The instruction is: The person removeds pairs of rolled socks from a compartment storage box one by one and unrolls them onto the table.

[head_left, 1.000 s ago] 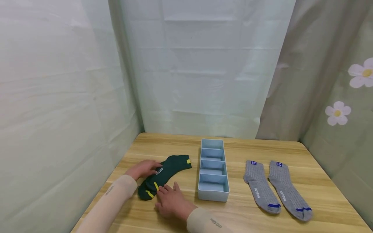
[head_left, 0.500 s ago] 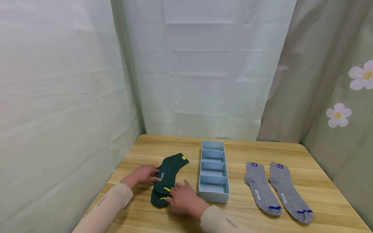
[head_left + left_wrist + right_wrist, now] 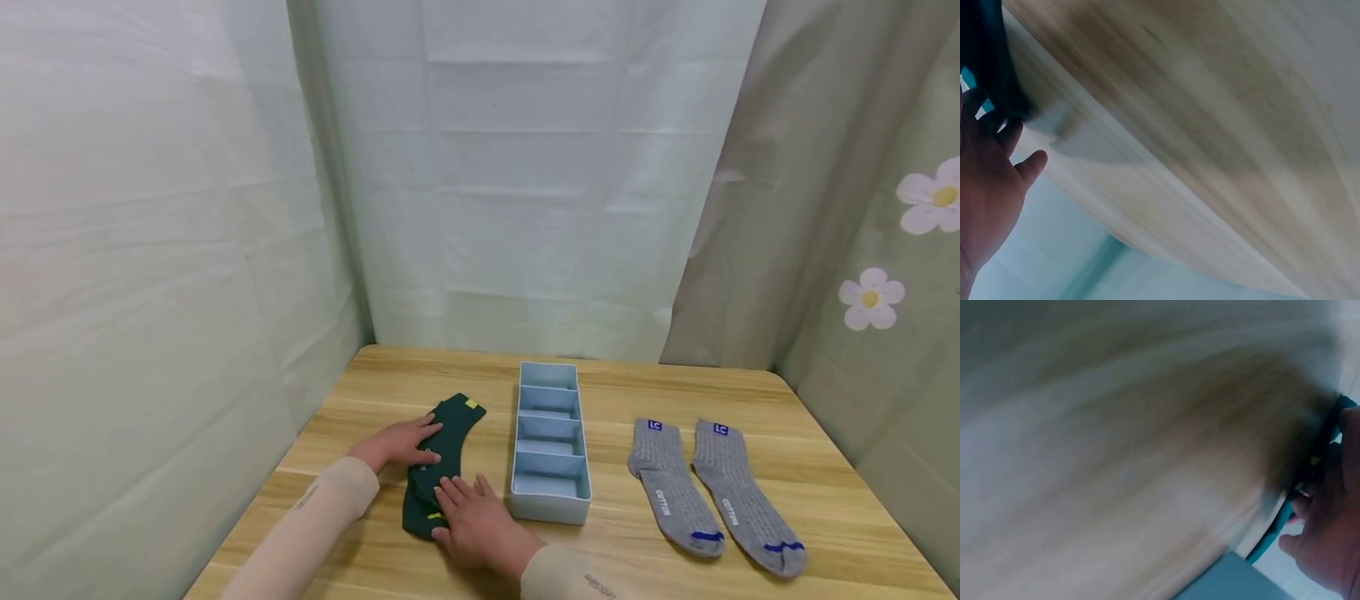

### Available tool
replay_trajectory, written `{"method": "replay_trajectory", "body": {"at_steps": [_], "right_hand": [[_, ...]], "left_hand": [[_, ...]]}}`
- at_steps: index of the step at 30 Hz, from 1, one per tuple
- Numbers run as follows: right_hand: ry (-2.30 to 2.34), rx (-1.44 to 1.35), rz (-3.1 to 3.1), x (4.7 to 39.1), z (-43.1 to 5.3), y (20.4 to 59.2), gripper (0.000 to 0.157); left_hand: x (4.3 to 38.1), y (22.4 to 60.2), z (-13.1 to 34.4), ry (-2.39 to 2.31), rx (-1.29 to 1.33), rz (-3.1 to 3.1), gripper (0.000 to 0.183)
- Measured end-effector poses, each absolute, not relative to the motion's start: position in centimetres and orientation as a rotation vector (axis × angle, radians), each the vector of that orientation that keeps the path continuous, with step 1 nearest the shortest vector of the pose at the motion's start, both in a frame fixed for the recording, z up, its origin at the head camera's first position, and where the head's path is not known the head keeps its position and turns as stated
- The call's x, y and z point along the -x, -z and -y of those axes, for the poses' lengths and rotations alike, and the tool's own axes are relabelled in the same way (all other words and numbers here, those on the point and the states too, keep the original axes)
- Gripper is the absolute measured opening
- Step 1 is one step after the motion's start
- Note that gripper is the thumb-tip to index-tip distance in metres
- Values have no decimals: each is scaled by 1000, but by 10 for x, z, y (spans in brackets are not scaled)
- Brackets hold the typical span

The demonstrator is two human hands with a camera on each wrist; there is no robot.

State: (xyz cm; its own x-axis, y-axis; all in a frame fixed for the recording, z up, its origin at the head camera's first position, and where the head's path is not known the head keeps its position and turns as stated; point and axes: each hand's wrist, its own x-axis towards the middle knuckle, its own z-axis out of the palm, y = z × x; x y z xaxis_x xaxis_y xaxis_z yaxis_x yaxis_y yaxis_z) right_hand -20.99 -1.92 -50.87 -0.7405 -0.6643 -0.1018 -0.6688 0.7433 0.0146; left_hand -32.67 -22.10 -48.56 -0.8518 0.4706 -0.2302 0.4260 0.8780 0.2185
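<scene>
Two dark green socks (image 3: pixel 450 442) with yellow marks lie one over the other on the table, left of the box. Their cuff, with a yellow tab, points to the far side. My left hand (image 3: pixel 405 442) rests on the middle of the socks from the left, its fingers spread and covering part of the white lettering. From the right, my right hand (image 3: pixel 480 521) lies with extended fingers over the toe end, hiding part of it. Dark sock fabric (image 3: pixel 991 56) shows at the left hand's fingertips in the left wrist view, and along the right hand's fingers in the right wrist view.
Just right of the socks stands a light blue box (image 3: pixel 551 510) with several compartments in a row. Two grey socks (image 3: pixel 671 492) with blue toe stripes lie side by side farther right on the wooden table (image 3: pixel 615 567). Pale curtains surround the table.
The green socks have turned toward the straight-ahead direction, their toe end shifting right. My right hand has moved right with the toes. My left hand first drew back slightly, then slid right onto the socks.
</scene>
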Motion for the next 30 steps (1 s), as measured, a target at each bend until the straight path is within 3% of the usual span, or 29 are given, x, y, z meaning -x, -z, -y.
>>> {"method": "replay_trajectory", "body": {"at_steps": [5, 14, 30], "right_hand": [[-184, 1009, -2957, 209, 11, 507, 58], [-311, 1186, -2958, 194, 12, 510, 54], [82, 969, -2911, 194, 1, 509, 63]], "left_hand": [[330, 488, 211, -229, -608, -2790, 71], [332, 489, 208, -265, -574, -2790, 70], [336, 496, 222, -500, -493, -2870, 72]]}}
